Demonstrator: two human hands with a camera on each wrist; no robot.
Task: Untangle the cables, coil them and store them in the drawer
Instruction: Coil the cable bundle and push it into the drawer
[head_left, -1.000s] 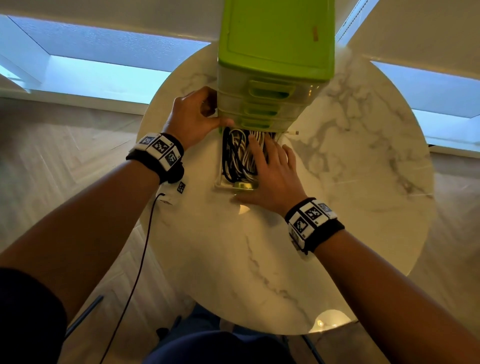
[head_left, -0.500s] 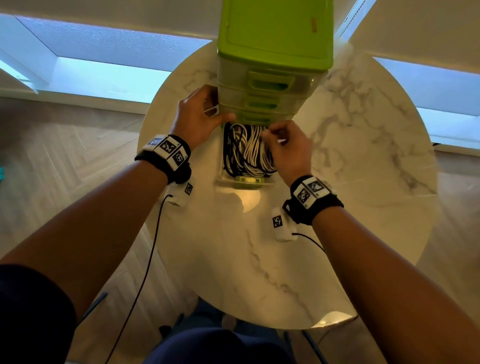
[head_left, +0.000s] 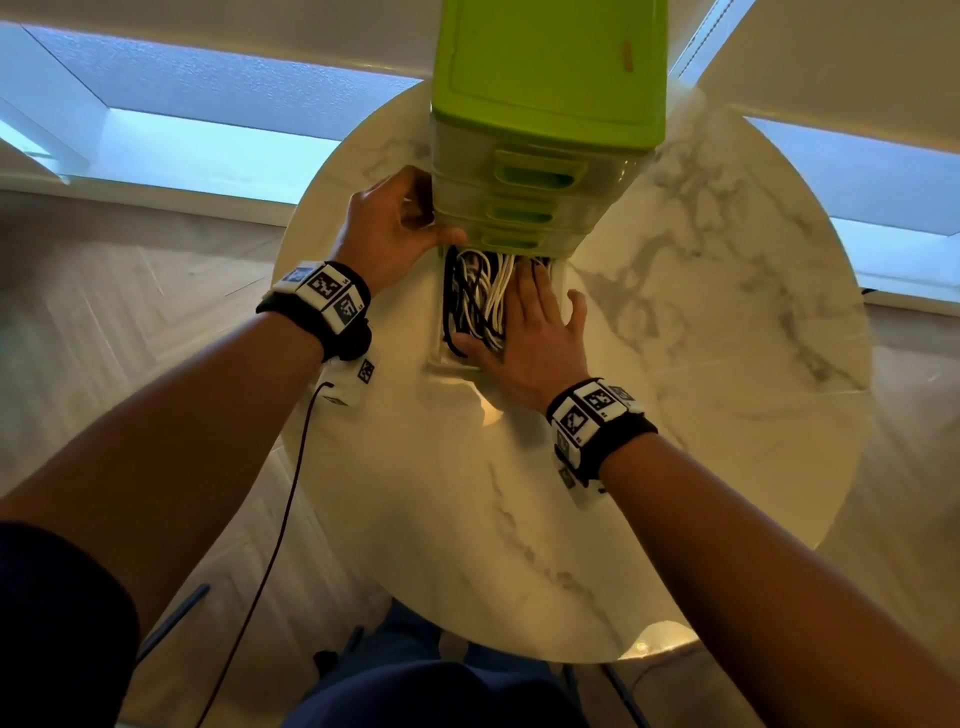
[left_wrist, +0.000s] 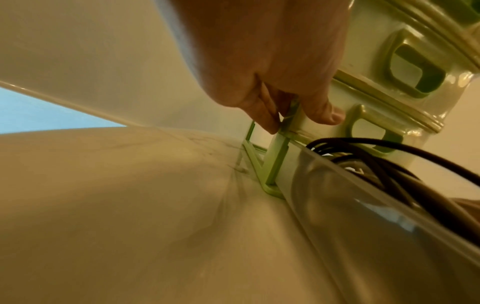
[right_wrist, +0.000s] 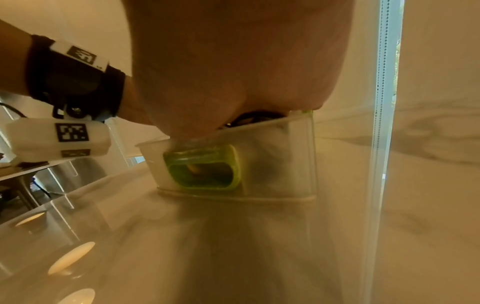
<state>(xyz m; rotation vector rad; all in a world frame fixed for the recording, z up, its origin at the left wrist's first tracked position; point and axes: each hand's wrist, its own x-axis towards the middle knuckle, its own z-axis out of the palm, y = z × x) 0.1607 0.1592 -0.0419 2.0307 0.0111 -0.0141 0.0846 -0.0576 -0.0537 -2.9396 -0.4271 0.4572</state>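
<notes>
A green drawer cabinet (head_left: 550, 67) stands at the far side of a round marble table (head_left: 519, 519). Its bottom drawer (head_left: 435, 332) is pulled out toward me and holds a heap of black and white cables (head_left: 475, 296). My left hand (head_left: 395, 228) grips the cabinet's front left corner; in the left wrist view its thumb and fingers (left_wrist: 270, 121) pinch the green frame post (left_wrist: 278, 156) beside the clear drawer wall (left_wrist: 363, 205). My right hand (head_left: 535, 332) lies flat, palm down, on the cables at the drawer's right side. In the right wrist view the palm (right_wrist: 233, 82) covers the drawer front (right_wrist: 272, 156).
The upper drawers (head_left: 535, 171) are closed. A thin black wire (head_left: 280, 519) hangs from my left wrist over the table's near left edge. Bare marble lies right of the cabinet and between the drawer and me. Wooden floor surrounds the table.
Half a second ago my right hand was curled over the cables at the drawer's back right; now it lies flat on them. My left hand has stayed on the cabinet corner.
</notes>
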